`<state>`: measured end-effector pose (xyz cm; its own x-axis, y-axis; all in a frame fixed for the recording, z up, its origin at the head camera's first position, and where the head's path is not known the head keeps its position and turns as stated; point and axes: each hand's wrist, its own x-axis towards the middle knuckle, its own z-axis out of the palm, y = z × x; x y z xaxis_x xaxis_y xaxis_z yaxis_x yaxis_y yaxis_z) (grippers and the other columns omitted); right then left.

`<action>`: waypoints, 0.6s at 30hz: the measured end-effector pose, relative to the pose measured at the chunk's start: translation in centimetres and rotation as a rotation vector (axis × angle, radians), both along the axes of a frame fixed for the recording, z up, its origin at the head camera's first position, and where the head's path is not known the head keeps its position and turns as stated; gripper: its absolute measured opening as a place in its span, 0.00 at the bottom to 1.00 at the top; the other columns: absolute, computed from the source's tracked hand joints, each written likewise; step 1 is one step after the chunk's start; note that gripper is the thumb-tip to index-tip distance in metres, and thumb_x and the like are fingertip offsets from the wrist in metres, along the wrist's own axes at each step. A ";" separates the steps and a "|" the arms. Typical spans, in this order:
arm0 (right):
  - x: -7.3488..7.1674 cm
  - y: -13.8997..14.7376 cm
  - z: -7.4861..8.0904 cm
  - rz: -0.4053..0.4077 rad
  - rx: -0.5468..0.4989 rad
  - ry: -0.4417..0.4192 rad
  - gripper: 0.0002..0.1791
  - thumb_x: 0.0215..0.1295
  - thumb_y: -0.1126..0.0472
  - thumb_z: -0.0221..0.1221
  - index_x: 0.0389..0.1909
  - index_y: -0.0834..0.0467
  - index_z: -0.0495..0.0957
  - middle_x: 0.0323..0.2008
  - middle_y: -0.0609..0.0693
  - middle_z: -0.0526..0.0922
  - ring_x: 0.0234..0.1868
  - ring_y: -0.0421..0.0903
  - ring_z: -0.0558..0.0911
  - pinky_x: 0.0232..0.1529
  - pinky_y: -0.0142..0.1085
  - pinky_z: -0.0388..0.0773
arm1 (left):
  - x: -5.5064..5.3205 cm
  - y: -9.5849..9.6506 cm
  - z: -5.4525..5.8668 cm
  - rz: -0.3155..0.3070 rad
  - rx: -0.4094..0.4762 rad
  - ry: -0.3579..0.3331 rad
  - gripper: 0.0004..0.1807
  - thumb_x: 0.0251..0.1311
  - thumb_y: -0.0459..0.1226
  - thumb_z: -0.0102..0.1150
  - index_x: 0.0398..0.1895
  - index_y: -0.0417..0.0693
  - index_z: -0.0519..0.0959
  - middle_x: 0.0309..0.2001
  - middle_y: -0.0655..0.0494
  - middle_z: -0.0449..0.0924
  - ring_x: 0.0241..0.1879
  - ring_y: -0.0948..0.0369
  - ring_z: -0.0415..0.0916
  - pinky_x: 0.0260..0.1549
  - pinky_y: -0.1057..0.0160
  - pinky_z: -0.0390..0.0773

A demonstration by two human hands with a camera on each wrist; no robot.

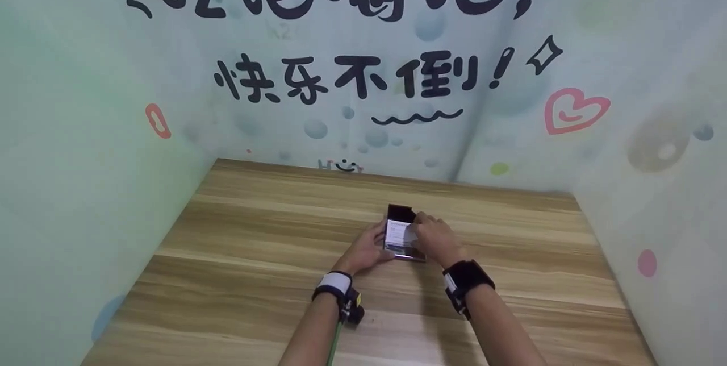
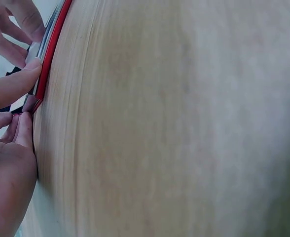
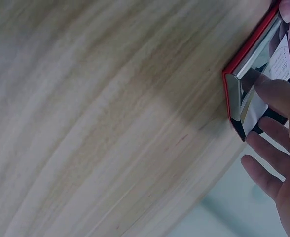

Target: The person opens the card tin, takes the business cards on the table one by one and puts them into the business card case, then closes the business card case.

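Note:
A small card case (image 1: 400, 213) with a black lid folded open lies on the wooden table, its outer edge red and its frame silvery in the wrist views. Inside it sits a white card (image 1: 397, 231) with printed lines. My left hand (image 1: 363, 250) holds the case from its left side, thumb at the near edge. In the left wrist view the left thumb (image 2: 19, 81) presses on the frame just above the red edge (image 2: 50, 54). My right hand (image 1: 442, 241) pinches the card (image 3: 279, 61) from the right, the thumb against its face and the other fingers spread.
The wooden table (image 1: 255, 229) is bounded by pale printed curtains (image 1: 74, 156) at the left, back and right. Each wrist wears a strapped camera; a green cord (image 1: 335, 343) runs along the left forearm.

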<state>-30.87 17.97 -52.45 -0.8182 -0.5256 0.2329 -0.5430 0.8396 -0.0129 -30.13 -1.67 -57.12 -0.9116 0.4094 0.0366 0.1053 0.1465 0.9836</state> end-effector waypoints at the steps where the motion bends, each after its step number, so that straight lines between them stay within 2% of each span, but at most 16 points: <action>1: 0.0 0.0 -0.1 -0.002 -0.019 -0.014 0.15 0.54 0.62 0.72 0.40 0.67 0.85 0.43 0.62 0.81 0.41 0.59 0.83 0.41 0.52 0.85 | 0.0 0.0 0.0 0.000 0.002 -0.004 0.48 0.54 0.19 0.62 0.77 0.29 0.49 0.76 0.31 0.52 0.74 0.42 0.59 0.72 0.53 0.68; 5: 0.4 0.2 -1.0 0.004 -0.083 0.002 0.16 0.60 0.61 0.68 0.43 0.69 0.82 0.46 0.64 0.80 0.42 0.61 0.83 0.38 0.52 0.86 | 0.0 0.0 0.0 -0.001 0.005 -0.002 0.47 0.53 0.19 0.61 0.76 0.28 0.49 0.76 0.30 0.51 0.74 0.41 0.59 0.72 0.52 0.68; 12: 1.4 0.2 -2.1 0.028 0.002 0.133 0.15 0.68 0.56 0.62 0.45 0.64 0.79 0.46 0.64 0.80 0.40 0.59 0.81 0.34 0.50 0.85 | 0.3 -0.1 0.2 -0.002 -0.047 0.054 0.47 0.53 0.21 0.62 0.76 0.28 0.51 0.75 0.29 0.53 0.73 0.42 0.61 0.70 0.59 0.70; 18: 2.4 0.1 -2.2 0.041 0.043 0.167 0.13 0.71 0.57 0.59 0.46 0.63 0.79 0.43 0.62 0.79 0.36 0.58 0.81 0.32 0.49 0.85 | 0.3 -0.1 0.1 0.019 -0.021 -0.008 0.47 0.54 0.21 0.62 0.77 0.32 0.50 0.76 0.31 0.52 0.74 0.44 0.60 0.72 0.56 0.67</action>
